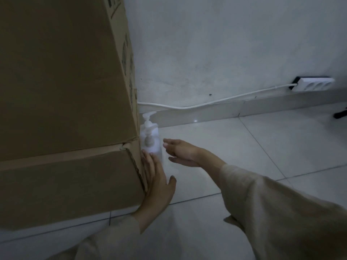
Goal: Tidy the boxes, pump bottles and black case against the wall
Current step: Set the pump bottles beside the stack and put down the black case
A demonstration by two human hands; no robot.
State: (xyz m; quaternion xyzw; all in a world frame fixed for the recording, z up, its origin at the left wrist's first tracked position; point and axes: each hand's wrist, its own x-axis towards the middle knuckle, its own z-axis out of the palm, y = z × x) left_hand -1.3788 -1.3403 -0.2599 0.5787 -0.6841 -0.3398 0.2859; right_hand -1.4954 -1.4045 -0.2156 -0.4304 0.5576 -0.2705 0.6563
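Head view: my left hand (156, 182) lies flat, fingers together, on the lower box (71, 186) at left. My right hand (181, 152) is spread open beside 2 pump bottles (151, 139) in the middle.

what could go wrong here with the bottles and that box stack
The pump bottles stand upright, tight beside the stacked cardboard boxes. The open right hand hovers close, so a careless sweep might tip them. The left hand lies flat on the lower box; pushing it could shift the stack into the bottles. The white cable trails behind them and might snag.
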